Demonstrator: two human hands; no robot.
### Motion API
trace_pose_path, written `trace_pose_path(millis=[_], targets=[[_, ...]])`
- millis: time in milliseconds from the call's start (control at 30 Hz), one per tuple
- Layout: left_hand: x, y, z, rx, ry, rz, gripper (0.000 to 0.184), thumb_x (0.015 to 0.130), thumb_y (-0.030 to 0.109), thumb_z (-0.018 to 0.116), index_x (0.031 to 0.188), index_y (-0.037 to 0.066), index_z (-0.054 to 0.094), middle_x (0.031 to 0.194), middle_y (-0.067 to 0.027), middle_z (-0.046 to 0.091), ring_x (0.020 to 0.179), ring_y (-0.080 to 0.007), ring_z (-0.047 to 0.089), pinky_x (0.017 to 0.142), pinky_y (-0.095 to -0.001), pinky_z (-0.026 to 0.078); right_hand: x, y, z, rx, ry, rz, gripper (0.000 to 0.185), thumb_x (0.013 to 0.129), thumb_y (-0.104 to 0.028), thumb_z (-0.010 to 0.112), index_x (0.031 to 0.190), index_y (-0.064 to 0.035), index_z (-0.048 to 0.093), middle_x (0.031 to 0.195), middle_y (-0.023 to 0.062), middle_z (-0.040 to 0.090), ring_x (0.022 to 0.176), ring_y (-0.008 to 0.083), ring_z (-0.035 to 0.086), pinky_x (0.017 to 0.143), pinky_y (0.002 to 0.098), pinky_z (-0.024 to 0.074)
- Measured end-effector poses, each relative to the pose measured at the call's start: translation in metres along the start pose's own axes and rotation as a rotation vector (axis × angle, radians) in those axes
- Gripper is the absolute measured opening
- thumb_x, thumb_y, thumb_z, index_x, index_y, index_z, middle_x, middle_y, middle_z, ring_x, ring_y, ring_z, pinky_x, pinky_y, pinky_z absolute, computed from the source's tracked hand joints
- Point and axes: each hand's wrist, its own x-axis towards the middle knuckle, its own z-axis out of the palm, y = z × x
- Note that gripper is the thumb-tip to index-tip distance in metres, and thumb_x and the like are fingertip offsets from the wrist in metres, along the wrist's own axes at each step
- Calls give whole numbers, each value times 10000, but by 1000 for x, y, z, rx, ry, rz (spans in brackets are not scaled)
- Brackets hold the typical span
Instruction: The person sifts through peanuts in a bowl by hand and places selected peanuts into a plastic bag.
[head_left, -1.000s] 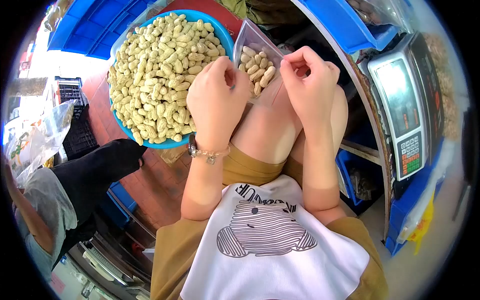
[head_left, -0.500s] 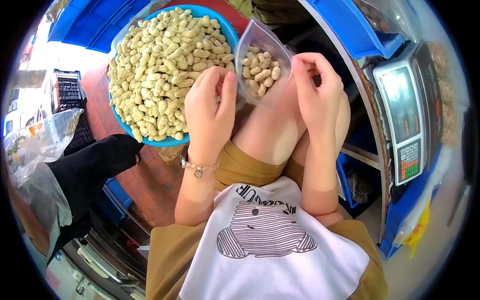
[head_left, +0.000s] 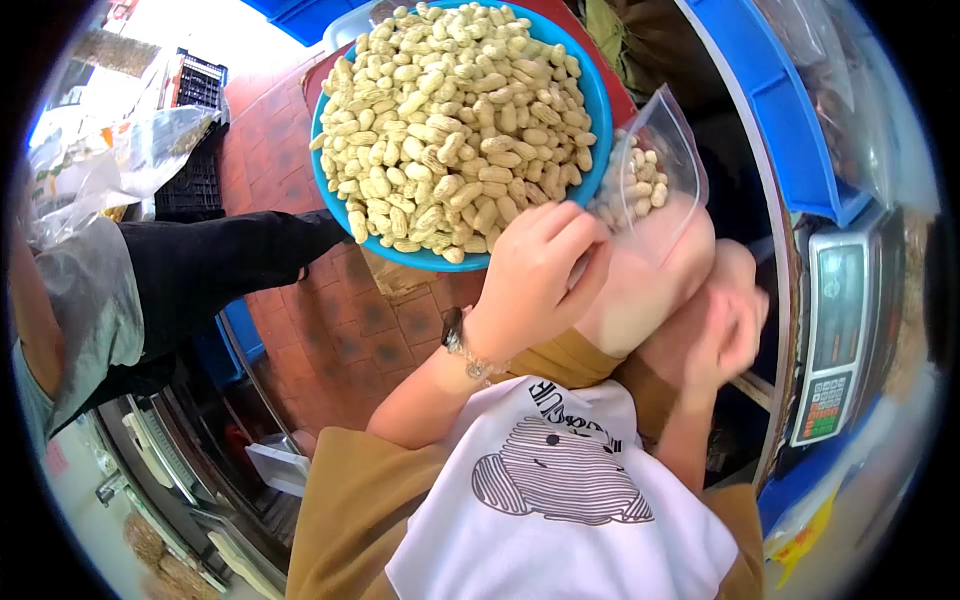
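A blue round basin [head_left: 602, 112] heaped with peanuts in their shells [head_left: 450, 130] stands in front of me. Just right of it, a clear plastic bag [head_left: 685, 150] with some peanuts inside leans at my knee. My left hand [head_left: 548, 275] is at the near right edge of the basin, by the bag's lower left side, with fingers curled together; what they hold, if anything, is hidden. My right hand [head_left: 728, 325] is apart from the bag, below and right of it over my leg, blurred by motion.
At the right are a digital scale [head_left: 840, 330] and a blue tray [head_left: 790, 120] with bagged goods. Another person's dark trouser leg [head_left: 230, 260] reaches in from the left. A black crate [head_left: 195, 180] stands on the red tiled floor [head_left: 350, 320].
The view has turned, so the basin and bag appear farther right. My right hand has dropped away from the bag's side, down and to the right. My left hand's fingers have drawn together.
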Motion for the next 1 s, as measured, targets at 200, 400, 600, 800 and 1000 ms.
trace_pose_path(millis=[200, 400, 600, 800, 1000], targets=[[-9, -7, -34, 143, 160, -135, 125, 740, -9, 673, 820, 59, 605, 788, -91, 592, 694, -272, 603, 618, -333, 491, -141, 89, -94, -167, -216, 366, 251, 959, -205, 492, 958, 20, 603, 984, 153, 543, 971, 280, 485, 877, 373, 380], [45, -44, -78, 675, 355, -156, 117, 777, 72, 687, 893, 81, 670, 899, -97, 597, 851, -282, 596, 747, -386, 478, -205, 82, -113, 140, -296, 798, 332, 984, -269, 442, 1001, 25, 594, 1010, 118, 507, 1023, 243, 477, 951, 341, 336], [82, -66, -91, 925, 133, -155, 125, 786, 131, 713, 908, 127, 740, 960, -73, 619, 930, -269, 606, 825, -381, 475, -191, 67, -103, 190, -193, 708, 376, 1002, -297, 411, 992, 30, 596, 998, 102, 500, 1022, 213, 464, 933, 315, 331], [87, -68, -82, 965, 85, -205, 130, 761, 237, 744, 858, 151, 752, 967, -48, 644, 996, -252, 597, 875, -383, 465, -201, 56, -131, -67, -465, 696, 237, 985, -157, 448, 1019, 28, 591, 994, 111, 519, 1051, 219, 443, 947, 319, 330], [89, -59, -76, 993, 31, -242, 149, 733, 244, 756, 847, 149, 747, 981, -48, 653, 969, -260, 605, 872, -396, 459, -183, 42, -116, 28, -335, 697, 192, 960, -132, 478, 1021, 16, 584, 1027, 109, 527, 1011, 237, 429, 934, 320, 333]])
